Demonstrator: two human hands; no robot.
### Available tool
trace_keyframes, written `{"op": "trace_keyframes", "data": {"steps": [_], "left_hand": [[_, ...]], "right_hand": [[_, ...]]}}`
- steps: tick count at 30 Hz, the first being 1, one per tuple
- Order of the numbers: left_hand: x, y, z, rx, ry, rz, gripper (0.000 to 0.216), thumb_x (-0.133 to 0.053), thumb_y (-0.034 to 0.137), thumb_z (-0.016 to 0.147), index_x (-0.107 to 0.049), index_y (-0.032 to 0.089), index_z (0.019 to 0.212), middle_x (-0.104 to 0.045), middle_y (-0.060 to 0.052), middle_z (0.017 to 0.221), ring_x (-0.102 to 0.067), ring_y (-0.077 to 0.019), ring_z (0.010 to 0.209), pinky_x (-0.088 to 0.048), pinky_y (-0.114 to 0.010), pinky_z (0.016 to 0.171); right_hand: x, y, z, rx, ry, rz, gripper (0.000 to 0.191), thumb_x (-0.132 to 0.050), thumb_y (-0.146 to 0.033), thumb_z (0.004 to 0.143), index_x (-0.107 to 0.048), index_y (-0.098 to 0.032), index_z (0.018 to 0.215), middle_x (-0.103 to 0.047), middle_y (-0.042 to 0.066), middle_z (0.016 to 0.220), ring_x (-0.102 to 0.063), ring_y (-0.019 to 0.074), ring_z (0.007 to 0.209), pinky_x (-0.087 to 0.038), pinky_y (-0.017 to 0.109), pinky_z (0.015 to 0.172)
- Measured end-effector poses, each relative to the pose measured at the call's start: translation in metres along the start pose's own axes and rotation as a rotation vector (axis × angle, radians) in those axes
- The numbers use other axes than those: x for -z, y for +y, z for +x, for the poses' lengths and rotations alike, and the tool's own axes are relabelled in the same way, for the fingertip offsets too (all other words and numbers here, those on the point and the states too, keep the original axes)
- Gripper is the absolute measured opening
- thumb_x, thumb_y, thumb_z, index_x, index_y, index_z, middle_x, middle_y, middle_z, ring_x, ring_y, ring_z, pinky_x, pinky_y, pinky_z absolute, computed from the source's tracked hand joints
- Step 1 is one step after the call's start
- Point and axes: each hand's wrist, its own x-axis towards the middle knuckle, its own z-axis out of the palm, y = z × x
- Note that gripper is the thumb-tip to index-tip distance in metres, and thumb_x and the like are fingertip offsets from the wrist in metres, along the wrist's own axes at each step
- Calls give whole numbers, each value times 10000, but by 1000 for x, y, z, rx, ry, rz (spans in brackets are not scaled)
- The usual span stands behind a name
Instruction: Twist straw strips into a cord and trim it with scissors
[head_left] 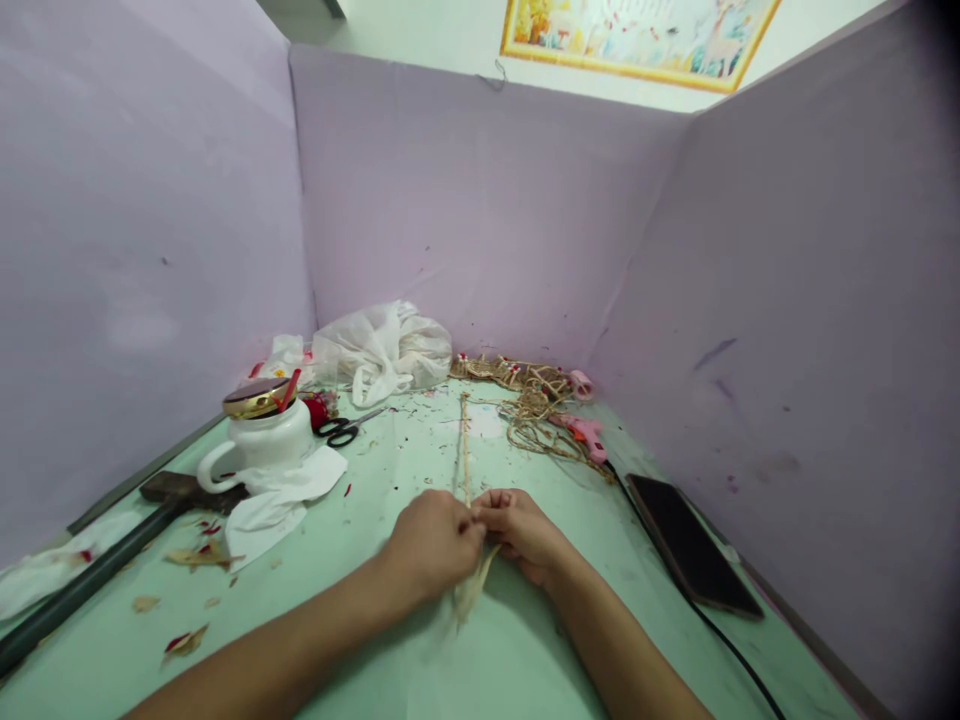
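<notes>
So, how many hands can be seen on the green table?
2. The left hand and the right hand meet at the middle of the table, both pinching the pale braided strand. No other hands show.

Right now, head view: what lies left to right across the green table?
White lidded ceramic mug, black-handled metal scissors, left hand, right hand (both pinching the pale braided straw cord), pink plastic glue gun, flat black phone.
</notes>
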Motion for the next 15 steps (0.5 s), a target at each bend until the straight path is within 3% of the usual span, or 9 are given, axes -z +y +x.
{"op": "trace_keyframes", "data": {"steps": [2, 3, 4, 7, 10, 15], "left_hand": [[7, -3, 9, 176, 80, -245, 198, -470, 252, 660, -543, 134, 518, -472, 2, 435, -453, -107, 428, -281, -215, 426], [9, -5, 12, 292, 51, -410, 148, -475, 232, 647, -568, 131, 591, -491, 12, 442, -440, -98, 381, -285, -214, 398], [10, -6, 15, 386, -22, -555, 121, -490, 203, 619, -581, 125, 638, -510, 15, 446, -426, -94, 350, -281, -213, 371], [7, -6, 18, 474, -226, -827, 100, -495, 125, 562, -581, 93, 600, -534, -4, 438, -431, -80, 332, -282, -195, 332], [2, -6, 17, 511, -291, -878, 80, -488, 102, 554, -562, 84, 529, -543, -21, 444, -468, -75, 363, -309, -177, 340], [-3, -9, 19, 565, -239, -781, 95, -498, 93, 515, -500, 107, 421, -405, 15, 283, -342, -72, 254, -228, -193, 288]], "right_hand": [[3, -1, 0, 11, -54, 15, 141, -594, -256, 534, -526, -137, 565, -350, -87, 384, -181, 23, 338, -54, 219, 369], [5, -1, 0, 13, -84, 20, 149, -597, -265, 541, -531, -135, 570, -357, -85, 392, -177, 22, 341, -53, 220, 370], [6, -1, 0, 12, -113, 23, 152, -597, -269, 546, -531, -134, 569, -358, -85, 395, -175, 22, 342, -53, 219, 370], [8, 0, 0, 13, -160, 19, 145, -595, -261, 551, -527, -134, 565, -386, -75, 407, -193, 23, 345, -56, 215, 368], [7, 0, 0, 40, -153, -10, 147, -595, -264, 567, -537, -130, 589, -487, -39, 463, -246, 27, 356, -86, 202, 364], [3, 2, 3, 127, -56, -203, 49, -564, -175, 554, -539, -138, 574, -537, -26, 487, -376, 52, 411, -249, 183, 405]]}}
